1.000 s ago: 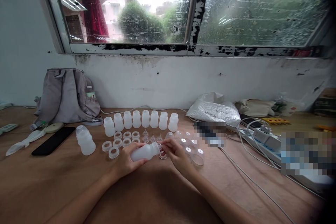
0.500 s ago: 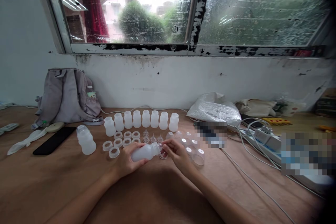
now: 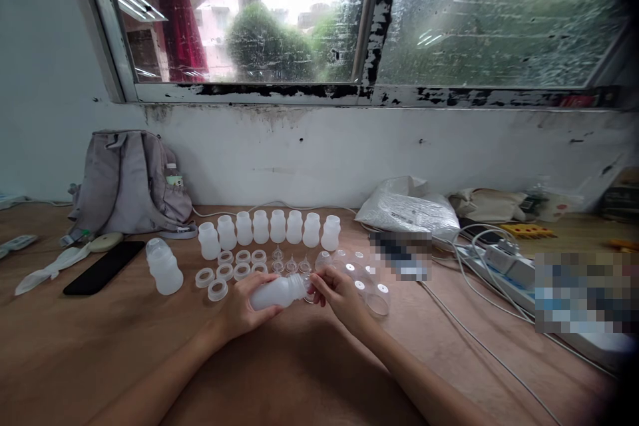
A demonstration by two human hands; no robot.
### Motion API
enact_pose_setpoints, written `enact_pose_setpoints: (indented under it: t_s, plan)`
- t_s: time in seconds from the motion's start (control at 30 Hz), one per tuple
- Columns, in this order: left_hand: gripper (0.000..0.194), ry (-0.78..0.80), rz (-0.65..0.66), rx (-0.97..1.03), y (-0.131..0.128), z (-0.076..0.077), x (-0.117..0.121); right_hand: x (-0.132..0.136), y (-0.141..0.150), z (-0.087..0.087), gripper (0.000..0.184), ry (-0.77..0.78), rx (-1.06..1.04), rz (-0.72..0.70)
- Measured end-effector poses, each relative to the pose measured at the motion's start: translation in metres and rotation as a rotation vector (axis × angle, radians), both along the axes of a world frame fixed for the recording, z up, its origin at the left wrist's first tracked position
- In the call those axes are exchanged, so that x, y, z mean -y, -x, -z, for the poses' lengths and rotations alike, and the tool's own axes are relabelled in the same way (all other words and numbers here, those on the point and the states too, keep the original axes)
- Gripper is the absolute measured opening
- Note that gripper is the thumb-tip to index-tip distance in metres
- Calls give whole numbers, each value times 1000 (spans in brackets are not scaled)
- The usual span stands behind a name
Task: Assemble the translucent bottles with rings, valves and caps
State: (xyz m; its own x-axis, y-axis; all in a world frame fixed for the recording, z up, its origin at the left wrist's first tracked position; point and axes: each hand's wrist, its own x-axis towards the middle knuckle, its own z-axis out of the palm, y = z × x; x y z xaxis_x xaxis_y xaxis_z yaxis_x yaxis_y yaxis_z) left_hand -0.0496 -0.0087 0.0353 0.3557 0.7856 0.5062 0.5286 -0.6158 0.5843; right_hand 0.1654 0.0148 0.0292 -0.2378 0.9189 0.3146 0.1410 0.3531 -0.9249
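Observation:
My left hand [image 3: 241,306] is wrapped round a frosted baby bottle [image 3: 273,294], which lies tilted with its threaded neck toward the right. At that neck, my right hand [image 3: 339,293] pinches a clear bottle nipple [image 3: 308,281], partly hidden by the fingers. Beyond my hands sit several clear nipples [image 3: 291,265]. White collar rings [image 3: 218,289] are grouped left of them. Domed clear caps [image 3: 378,303] stand beside my right hand. A row of open frosted bottles [image 3: 260,227] lines the back, and a capped bottle [image 3: 164,267] stands at the left.
On the left are a black phone [image 3: 104,269], a round cream-coloured object [image 3: 104,242] and a grey backpack [image 3: 124,180]. A silvery plastic bag [image 3: 409,208] lies back right, near a power strip [image 3: 559,326] with white cables [image 3: 479,339]. A window [image 3: 319,20] is above the table.
My right fingers have shifted slightly at the bottle's neck, curling a little more around the nipple. The bottle has barely moved, and the things on the table are unchanged.

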Motion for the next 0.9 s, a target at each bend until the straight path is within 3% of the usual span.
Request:
enact_pose_setpoints:
  t_s: [0.5,0.9]
  plan:
    - [39,139,-16,26,-1,-8,4,-1,-1,0,22,-47,-33,-45]
    - [40,148,-35,33,0,-8,1,-5,-4,3,15,-118,-3,-24]
